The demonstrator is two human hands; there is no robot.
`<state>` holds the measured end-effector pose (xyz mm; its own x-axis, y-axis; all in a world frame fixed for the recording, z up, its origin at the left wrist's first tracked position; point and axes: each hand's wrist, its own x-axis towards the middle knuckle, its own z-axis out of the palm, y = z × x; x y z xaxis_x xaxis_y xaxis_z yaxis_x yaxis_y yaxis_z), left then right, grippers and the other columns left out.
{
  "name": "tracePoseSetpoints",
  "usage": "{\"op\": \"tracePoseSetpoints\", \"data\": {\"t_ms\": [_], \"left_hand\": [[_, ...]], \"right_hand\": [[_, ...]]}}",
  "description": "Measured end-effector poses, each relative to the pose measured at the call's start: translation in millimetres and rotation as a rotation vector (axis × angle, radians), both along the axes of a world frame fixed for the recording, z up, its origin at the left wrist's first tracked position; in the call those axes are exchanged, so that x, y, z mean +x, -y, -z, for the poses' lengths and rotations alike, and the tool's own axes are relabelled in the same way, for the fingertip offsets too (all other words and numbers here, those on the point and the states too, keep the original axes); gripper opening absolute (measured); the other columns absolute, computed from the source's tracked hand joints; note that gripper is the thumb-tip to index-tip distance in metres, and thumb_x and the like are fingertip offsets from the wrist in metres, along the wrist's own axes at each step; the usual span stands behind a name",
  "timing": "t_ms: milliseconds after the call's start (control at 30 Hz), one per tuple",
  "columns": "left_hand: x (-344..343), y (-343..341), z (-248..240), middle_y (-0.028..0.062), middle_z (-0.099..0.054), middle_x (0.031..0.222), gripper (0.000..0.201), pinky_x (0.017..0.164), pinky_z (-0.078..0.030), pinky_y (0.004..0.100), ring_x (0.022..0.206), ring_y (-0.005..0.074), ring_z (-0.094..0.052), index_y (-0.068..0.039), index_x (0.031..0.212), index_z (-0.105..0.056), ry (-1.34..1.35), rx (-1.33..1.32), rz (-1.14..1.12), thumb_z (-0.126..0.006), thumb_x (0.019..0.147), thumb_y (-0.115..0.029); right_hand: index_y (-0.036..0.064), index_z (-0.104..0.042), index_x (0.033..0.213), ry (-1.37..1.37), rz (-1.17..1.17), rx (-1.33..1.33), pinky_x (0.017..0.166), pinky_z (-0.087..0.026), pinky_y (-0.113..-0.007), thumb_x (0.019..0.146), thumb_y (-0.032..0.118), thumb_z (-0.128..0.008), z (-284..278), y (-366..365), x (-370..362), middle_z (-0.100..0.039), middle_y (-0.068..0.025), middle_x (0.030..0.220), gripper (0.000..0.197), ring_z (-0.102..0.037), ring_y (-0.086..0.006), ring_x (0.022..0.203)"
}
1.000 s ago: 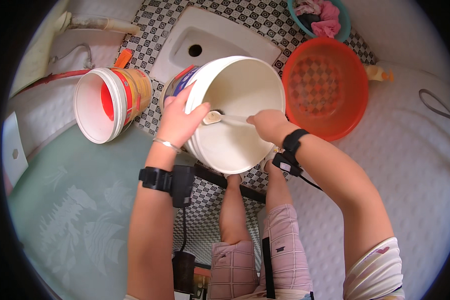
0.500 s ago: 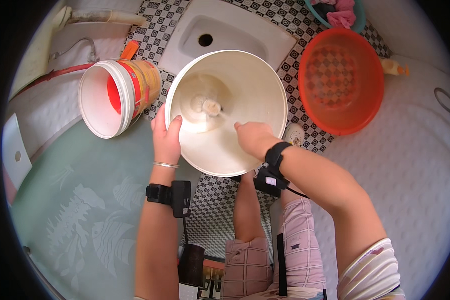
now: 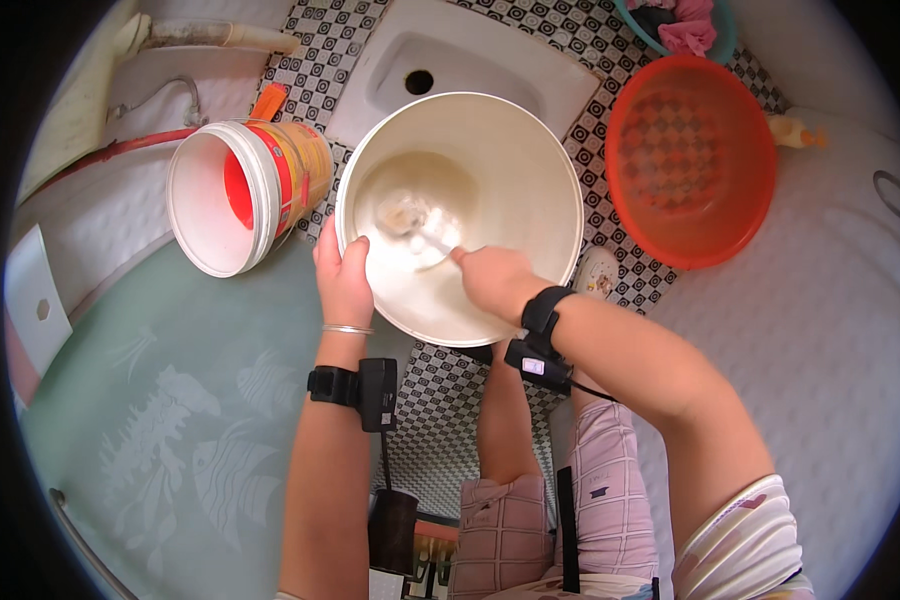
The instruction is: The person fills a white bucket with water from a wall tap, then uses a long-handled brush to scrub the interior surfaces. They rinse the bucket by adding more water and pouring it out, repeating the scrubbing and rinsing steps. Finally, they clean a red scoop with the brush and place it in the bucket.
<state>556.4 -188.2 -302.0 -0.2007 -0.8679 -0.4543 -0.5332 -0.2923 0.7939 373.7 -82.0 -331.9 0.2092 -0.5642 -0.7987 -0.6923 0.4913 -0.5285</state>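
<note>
A large white bucket (image 3: pixel 525 200) is tilted so its mouth faces me, with a little cloudy water (image 3: pixel 440 175) in the bottom. My left hand (image 3: pixel 342 268) grips its left rim, thumb inside and fingers along the outer wall. My right hand (image 3: pixel 498 282) reaches into the mouth, fingers closed around the thin pale handle of what looks like a brush (image 3: pixel 402 214). The brush's beige head is blurred and lies against the bottom of the bucket, beside a bright wet patch.
A white and red bucket (image 3: pixel 210 200) lies on its side to the left. On the right are an orange basin (image 3: pixel 700 215) and a teal basin (image 3: pixel 727 30) with pink cloth (image 3: pixel 690 30). Behind the large bucket is a squat toilet (image 3: pixel 370 90); a frosted glass panel (image 3: pixel 170 340) fills the lower left.
My right hand has shifted slightly left and the brush head has moved left and up across the bottom. The view has shifted a little; my left hand keeps its hold on the rim.
</note>
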Motion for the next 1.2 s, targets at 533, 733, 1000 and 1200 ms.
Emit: {"op": "tracePoseSetpoints", "data": {"t_ms": [533,733,1000,1200], "left_hand": [[-15.4,-35.7,-14.8,0.0161,-0.058,0.13,0.054,0.102,-0.043,0.0352,0.117,0.0246,-0.056,0.004,0.143,-0.041,-0.15,0.107,-0.152,-0.048,0.09,-0.007],[-25.0,-23.7,-9.4,0.0209,-0.06,0.119,0.052,0.1,-0.042,0.0416,0.111,0.0323,-0.053,-0.001,0.138,-0.052,0.112,-0.004,0.021,-0.055,0.087,-0.013],[-29.2,-20.4,-3.5,0.0111,-0.058,0.127,0.05,0.099,-0.043,0.0311,0.113,0.0183,-0.055,0.004,0.139,-0.048,0.012,-0.001,0.079,-0.046,0.089,-0.005],[-29.6,-23.1,-8.4,0.0114,-0.057,0.129,0.051,0.102,-0.041,0.0314,0.116,0.0194,-0.054,0.004,0.139,-0.048,0.07,-0.029,0.121,-0.047,0.089,-0.005]], "right_hand": [[0.0204,-0.047,0.111,0.657,1.316,0.738,0.042,-0.03,-0.021,0.102,0.027,-0.049,8.4,36.8,14.3,-0.049,0.0012,0.073,0.011,-0.037,-0.0045,0.047],[0.0177,-0.046,0.12,0.641,1.249,0.663,0.041,-0.029,-0.022,0.103,0.029,-0.05,4.5,43.5,-4.7,-0.05,0.0003,0.074,0.021,-0.036,-0.0049,0.045],[0.0159,-0.05,0.121,0.6,1.002,0.653,0.038,-0.03,-0.023,0.102,0.03,-0.05,-3.6,37.7,1.3,-0.05,-0.001,0.071,0.024,-0.038,-0.0058,0.044],[0.0145,-0.05,0.098,0.675,1.284,0.605,0.033,-0.027,-0.023,0.101,0.028,-0.048,7.9,46.5,-24.9,-0.048,0.0005,0.068,0.014,-0.034,-0.0053,0.04]]}}
